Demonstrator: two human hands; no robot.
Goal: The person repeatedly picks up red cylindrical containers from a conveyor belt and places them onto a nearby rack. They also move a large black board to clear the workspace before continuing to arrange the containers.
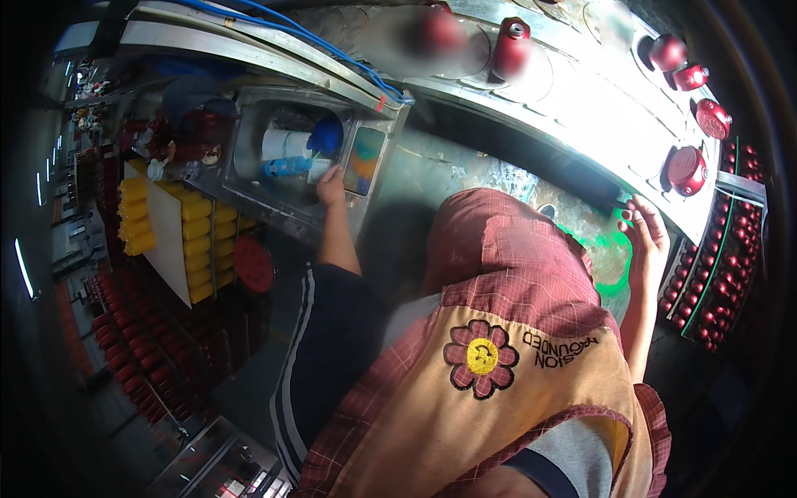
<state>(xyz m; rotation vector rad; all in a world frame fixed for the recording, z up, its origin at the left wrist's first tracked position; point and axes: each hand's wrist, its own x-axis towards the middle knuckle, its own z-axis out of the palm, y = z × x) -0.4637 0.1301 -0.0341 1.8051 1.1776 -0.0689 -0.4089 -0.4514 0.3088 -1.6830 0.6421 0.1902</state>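
My left hand is at the near rim of a metal basin, its fingers drawn together. A small white piece lies right by the fingertips; whether they grip it I cannot make out. Inside the basin are a white roll-like container, a light blue bottle and a dark blue item. A flat, phone-like object lies beside the hand. My right hand hangs by the bright worktop's edge, fingers loosely bent and apart, with nothing visible in them.
Dark red metal pieces stand along the bright worktop ahead. Racks of red parts are at the right, and more at the left. Yellow cylinders are stacked beside a board. Blue cables run above the basin.
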